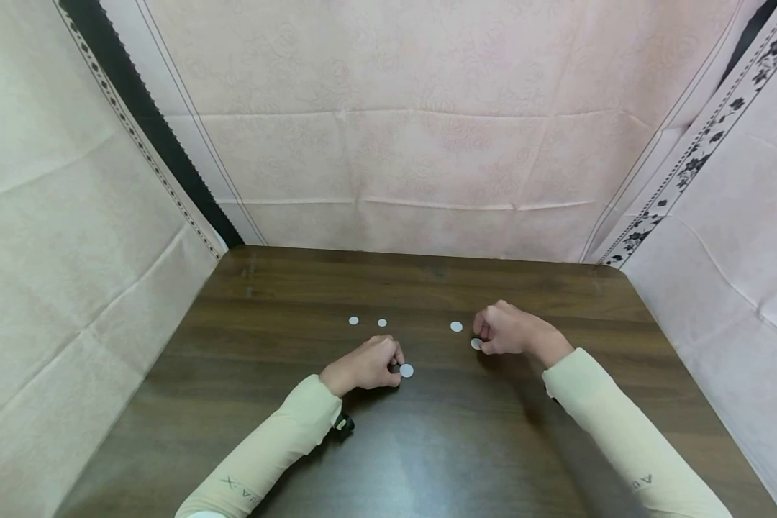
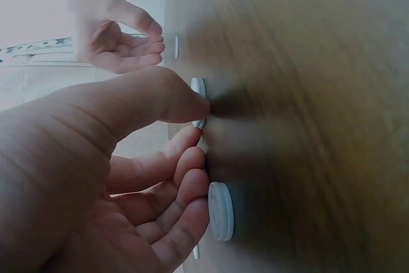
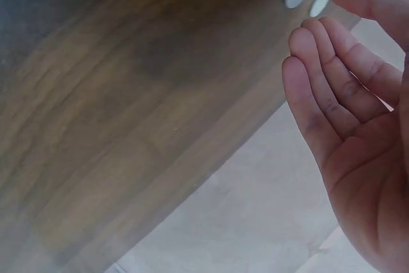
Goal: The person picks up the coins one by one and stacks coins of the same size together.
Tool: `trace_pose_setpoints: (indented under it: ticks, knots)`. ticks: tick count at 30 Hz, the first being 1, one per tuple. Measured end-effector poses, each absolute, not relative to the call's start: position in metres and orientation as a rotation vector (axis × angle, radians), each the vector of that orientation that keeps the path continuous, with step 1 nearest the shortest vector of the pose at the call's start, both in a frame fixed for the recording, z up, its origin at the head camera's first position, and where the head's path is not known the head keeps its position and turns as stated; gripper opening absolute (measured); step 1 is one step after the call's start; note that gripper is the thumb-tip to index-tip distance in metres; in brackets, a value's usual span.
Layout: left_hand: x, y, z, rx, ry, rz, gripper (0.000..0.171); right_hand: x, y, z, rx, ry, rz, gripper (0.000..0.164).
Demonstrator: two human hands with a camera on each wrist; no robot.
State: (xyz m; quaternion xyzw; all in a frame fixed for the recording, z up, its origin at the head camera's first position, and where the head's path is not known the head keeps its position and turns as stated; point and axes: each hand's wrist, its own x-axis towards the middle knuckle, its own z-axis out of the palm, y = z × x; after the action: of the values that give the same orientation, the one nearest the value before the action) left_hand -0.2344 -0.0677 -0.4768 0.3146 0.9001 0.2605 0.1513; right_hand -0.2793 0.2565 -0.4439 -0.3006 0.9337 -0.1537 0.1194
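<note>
At the middle of the tabletop my left hand (image 1: 365, 365) pinches a flat white disc (image 1: 406, 370) by its edge, thumb and index finger on either side. That same disc (image 2: 199, 87) shows behind the thumb in the left wrist view. Below its other, curled fingers lies a thicker white disc (image 2: 221, 211) with a layered edge. To the right, my right hand (image 1: 508, 329) has thumb and index finger at a small white disc (image 1: 476, 344), also seen as a pale disc (image 3: 318, 4) between them. Just left of that hand lies another white disc (image 1: 456, 326).
Two small white discs (image 1: 353, 320) (image 1: 382, 323) lie beyond the left hand. The dark wooden table (image 1: 298, 288) ends at a pale cloth (image 1: 395, 165) behind, with white cloths hanging left (image 1: 71, 252) and right (image 1: 738, 252).
</note>
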Motion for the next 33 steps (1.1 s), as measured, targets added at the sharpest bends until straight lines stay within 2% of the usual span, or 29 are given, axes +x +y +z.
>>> trace_pose_setpoints:
  ticks: [11,17,25,33]
  knots:
    - [-0.236,-0.068,-0.479,0.894,2.588,0.73,0.013,-0.287,0.257,-0.456,-0.874,2.702,-0.421,0.017]
    - [-0.235,-0.067,-0.478,0.906,2.593,0.733,0.015,-0.293,0.256,-0.456,-0.864,2.685,-0.395,0.007]
    - [-0.235,-0.065,-0.475,0.894,2.585,0.715,0.014,-0.295,0.25,-0.461,-0.922,2.698,-0.247,0.034]
    - [-0.235,-0.065,-0.474,0.893,2.592,0.7,0.015,-0.296,0.246,-0.465,-0.952,2.726,-0.186,0.035]
